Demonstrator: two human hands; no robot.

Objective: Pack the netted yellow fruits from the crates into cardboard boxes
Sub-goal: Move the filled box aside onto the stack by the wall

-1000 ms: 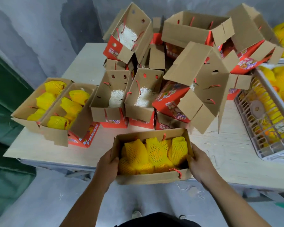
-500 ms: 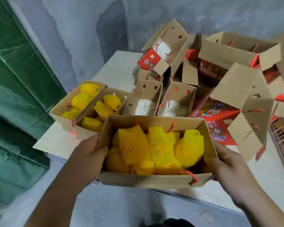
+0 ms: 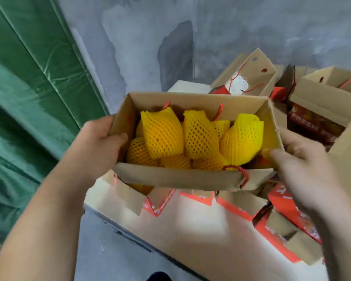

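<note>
So both hands are on the one filled cardboard box (image 3: 176,179) right now, lifted clear above the counter (image 3: 201,236). Left hand (image 3: 98,147) has its grip wrapped over the left end wall, thumb hooked inside the rim, fingers out of sight on the outer side. Right hand (image 3: 304,165) grips the right end the same way, thumb tip over the edge and just about touching the nearest netted yellow fruit (image 3: 241,138). Neither grip is wide at all, both are clamped on cardboard.

Handling-wise, I'd guess this thing is fairly heavy for its size. It's stuffed with fruit, upper ones standing on end over a lower layer. The near long wall looks bowed and soft at the top, so I wouldn't trust thin corrugated to carry by the rims alone. I'd rather get fingers under the bottom at both ends. The red cord handle (image 3: 239,175) poking through the near wall is the other option, though the holes could tear. The foam nets should cushion bumps, but the fruit would still bruise if dropped, and it could tumble out if the box tips.

Further out: empty boxes (image 3: 249,76) with white shredded padding piled at the back right, more red-printed ones (image 3: 282,226) along the counter below, a green tarp (image 3: 28,98) on the left.
</note>
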